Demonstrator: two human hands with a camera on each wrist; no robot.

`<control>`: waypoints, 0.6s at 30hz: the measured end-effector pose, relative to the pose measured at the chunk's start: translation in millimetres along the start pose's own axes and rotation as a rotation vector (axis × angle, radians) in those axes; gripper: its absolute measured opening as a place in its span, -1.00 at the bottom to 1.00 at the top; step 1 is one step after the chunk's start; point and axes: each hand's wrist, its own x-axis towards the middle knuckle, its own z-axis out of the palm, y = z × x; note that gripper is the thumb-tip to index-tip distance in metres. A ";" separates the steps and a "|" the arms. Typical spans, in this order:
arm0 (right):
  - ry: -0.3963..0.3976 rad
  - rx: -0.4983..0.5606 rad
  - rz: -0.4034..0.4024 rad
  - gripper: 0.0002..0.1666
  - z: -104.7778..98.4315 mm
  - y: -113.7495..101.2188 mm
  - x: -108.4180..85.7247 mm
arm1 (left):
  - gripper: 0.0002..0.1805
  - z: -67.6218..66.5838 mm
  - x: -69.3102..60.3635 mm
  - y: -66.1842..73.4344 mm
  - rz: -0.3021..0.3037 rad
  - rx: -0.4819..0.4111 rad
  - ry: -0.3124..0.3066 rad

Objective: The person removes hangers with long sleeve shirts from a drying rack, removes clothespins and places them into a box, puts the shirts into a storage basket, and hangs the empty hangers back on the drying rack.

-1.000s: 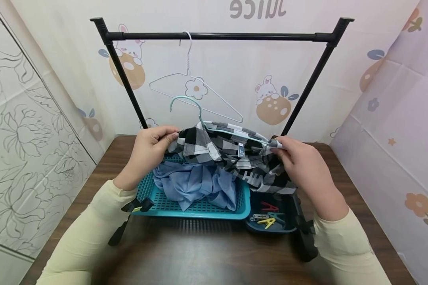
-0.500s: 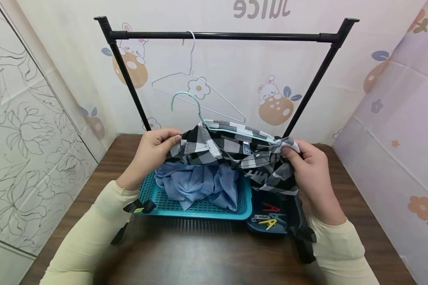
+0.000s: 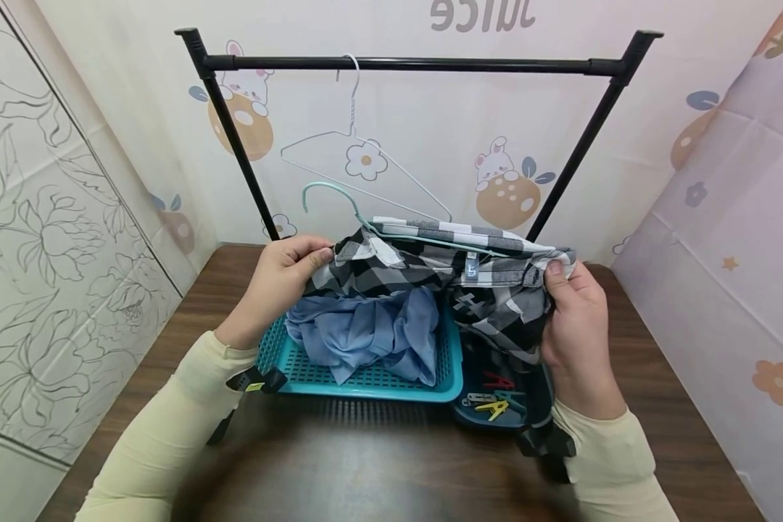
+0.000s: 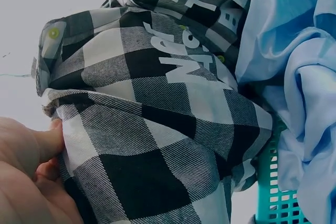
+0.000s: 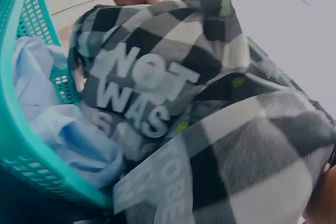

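Note:
A black-and-white checked shirt (image 3: 391, 272) with printed white letters is stretched above a basket in the head view. My left hand (image 3: 279, 281) pinches its left shoulder between thumb and fingers. At the other shoulder, my right hand (image 3: 577, 319) grips the cloth with the thumb on top. A mint-green hanger (image 3: 331, 187) sits in the shirt's neck, its hook sticking out up and left and its lower parts covered by cloth. Green buttons (image 4: 53, 33) show along the front edge in the left wrist view.
A blue garment (image 3: 365, 337) lies in the teal basket (image 3: 365, 395). Beside it, a dark tray (image 3: 489, 420) holds several clothespins (image 3: 492, 409). Behind stands a black rack (image 3: 470, 65) with a white wire hanger (image 3: 352, 130) on its bar. Patterned curtains surround the wooden table (image 3: 365, 464).
My right hand has moved right, drawing the shirt's right shoulder outward and flatter. The green hanger's hook has tipped lower and leftward. My left hand stays at the left shoulder.

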 end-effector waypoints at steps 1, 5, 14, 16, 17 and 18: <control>-0.011 0.028 0.001 -0.76 -0.9 1.9 0.7 | -0.80 -0.2 0.0 0.1 -0.007 -0.001 -0.001; -0.054 0.125 0.019 -0.73 -6.7 9.6 3.3 | -0.79 -1.4 1.3 1.1 -0.031 -0.018 -0.006; -0.165 -0.204 0.184 -0.76 -27.0 6.9 7.2 | -0.78 -4.4 3.9 -2.0 -0.060 -0.053 -0.021; -0.182 -0.287 0.204 -0.78 -29.2 4.8 6.8 | -0.79 -4.8 3.3 -3.8 -0.063 -0.051 -0.019; -0.186 -0.304 0.205 -0.79 -29.5 4.0 6.5 | -0.79 -4.9 3.0 -4.8 -0.063 -0.049 -0.019; -0.183 -0.310 0.203 -0.79 -29.5 3.7 6.2 | -0.78 -4.7 2.9 -5.6 -0.060 -0.044 -0.020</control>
